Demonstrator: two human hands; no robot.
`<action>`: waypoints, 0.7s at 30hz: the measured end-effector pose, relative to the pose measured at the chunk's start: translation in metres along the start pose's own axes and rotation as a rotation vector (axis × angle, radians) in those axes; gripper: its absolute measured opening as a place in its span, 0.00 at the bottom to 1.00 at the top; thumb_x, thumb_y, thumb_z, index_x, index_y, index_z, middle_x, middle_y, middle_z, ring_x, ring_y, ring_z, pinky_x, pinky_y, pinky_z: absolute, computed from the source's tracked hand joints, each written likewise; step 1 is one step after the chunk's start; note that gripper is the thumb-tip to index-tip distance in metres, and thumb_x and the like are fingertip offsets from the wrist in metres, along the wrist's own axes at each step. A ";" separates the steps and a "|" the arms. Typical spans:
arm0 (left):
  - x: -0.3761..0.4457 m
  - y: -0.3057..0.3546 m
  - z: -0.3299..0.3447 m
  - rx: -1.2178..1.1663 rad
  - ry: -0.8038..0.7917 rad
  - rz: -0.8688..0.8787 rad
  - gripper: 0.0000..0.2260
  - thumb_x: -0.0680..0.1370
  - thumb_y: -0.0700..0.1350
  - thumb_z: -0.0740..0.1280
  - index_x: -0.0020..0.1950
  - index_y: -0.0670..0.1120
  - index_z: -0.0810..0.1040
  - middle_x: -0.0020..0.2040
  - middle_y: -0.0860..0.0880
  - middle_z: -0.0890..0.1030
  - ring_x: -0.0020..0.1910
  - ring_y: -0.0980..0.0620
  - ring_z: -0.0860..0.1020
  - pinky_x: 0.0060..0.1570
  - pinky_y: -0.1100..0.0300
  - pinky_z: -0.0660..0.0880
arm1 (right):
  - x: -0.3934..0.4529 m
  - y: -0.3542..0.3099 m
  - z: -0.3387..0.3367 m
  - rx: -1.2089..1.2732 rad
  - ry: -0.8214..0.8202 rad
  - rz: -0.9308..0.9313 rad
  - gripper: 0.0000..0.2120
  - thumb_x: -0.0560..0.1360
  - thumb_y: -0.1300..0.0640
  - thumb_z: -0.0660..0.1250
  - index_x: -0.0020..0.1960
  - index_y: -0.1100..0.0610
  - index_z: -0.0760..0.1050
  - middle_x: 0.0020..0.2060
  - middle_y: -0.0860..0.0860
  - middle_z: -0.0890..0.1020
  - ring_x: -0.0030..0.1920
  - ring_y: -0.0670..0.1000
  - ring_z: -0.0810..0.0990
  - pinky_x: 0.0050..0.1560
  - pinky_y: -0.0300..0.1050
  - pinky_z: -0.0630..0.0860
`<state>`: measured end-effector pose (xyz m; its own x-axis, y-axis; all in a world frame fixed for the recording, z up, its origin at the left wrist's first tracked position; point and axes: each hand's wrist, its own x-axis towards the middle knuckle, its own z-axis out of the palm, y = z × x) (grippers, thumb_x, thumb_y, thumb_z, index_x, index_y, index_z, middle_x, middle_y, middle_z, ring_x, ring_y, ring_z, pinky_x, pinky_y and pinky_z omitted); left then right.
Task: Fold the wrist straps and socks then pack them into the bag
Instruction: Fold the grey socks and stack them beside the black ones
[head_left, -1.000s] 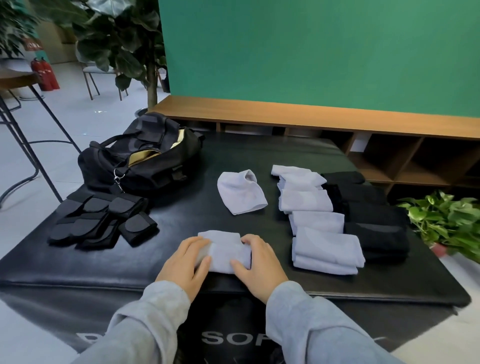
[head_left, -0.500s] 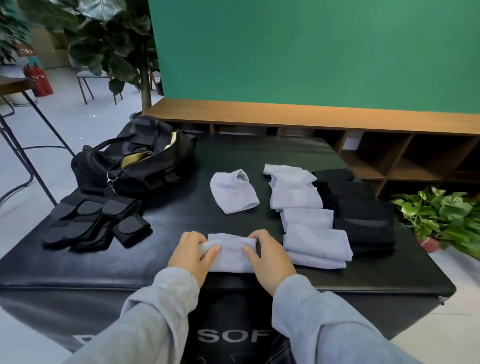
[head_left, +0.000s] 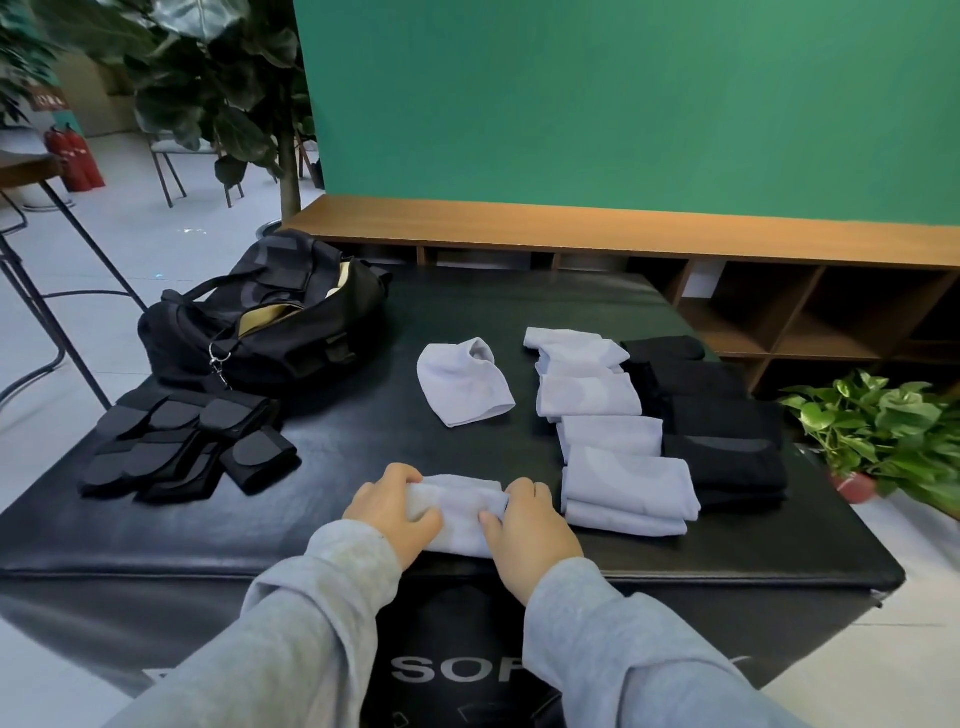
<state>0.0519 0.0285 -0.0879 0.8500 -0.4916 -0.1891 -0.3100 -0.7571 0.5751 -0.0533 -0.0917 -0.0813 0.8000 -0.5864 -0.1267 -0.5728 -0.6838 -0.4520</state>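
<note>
A pale lilac sock (head_left: 464, 506) lies folded at the near edge of the black padded table (head_left: 363, 467). My left hand (head_left: 393, 506) grips its left end and my right hand (head_left: 530, 530) grips its right end. One unfolded lilac sock (head_left: 462, 384) rests further back in the middle. To the right runs a row of folded lilac socks (head_left: 613, 441), with folded black socks (head_left: 722, 415) beside them. Black wrist straps (head_left: 182, 447) sit in a pile at the left. Behind them stands the open black bag (head_left: 270, 322) with a tan lining.
A low wooden shelf unit (head_left: 675, 249) runs behind the table below a green wall. A potted plant (head_left: 893, 441) stands on the floor at the right. A tall leafy plant (head_left: 223, 88), chairs and a bar table are at the far left.
Both hands have drawn closer together on the sock, which now looks more compact and bunched. The view has shifted slightly; the other items lie as before.
</note>
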 end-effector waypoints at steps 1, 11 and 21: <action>-0.002 -0.001 0.000 -0.034 0.006 0.030 0.16 0.74 0.50 0.64 0.61 0.55 0.65 0.51 0.50 0.69 0.49 0.50 0.72 0.47 0.60 0.68 | 0.000 0.000 -0.001 0.008 -0.008 -0.003 0.15 0.81 0.48 0.56 0.60 0.58 0.63 0.58 0.54 0.69 0.54 0.55 0.77 0.51 0.46 0.73; -0.003 0.006 -0.011 -0.377 0.127 0.287 0.13 0.74 0.38 0.66 0.45 0.56 0.70 0.51 0.52 0.71 0.48 0.59 0.72 0.43 0.72 0.66 | -0.005 0.003 -0.013 0.325 0.029 -0.127 0.10 0.77 0.53 0.63 0.47 0.55 0.62 0.42 0.49 0.71 0.41 0.49 0.70 0.42 0.40 0.66; 0.005 0.066 -0.026 -0.605 0.028 0.333 0.15 0.65 0.43 0.64 0.46 0.61 0.73 0.50 0.48 0.76 0.44 0.50 0.74 0.42 0.61 0.71 | 0.007 0.024 -0.059 0.676 0.137 -0.168 0.05 0.78 0.58 0.62 0.48 0.54 0.65 0.43 0.46 0.75 0.38 0.45 0.72 0.42 0.36 0.70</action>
<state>0.0463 -0.0124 -0.0308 0.7636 -0.6392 0.0908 -0.2717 -0.1906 0.9433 -0.0722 -0.1381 -0.0411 0.8129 -0.5762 0.0853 -0.1718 -0.3771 -0.9101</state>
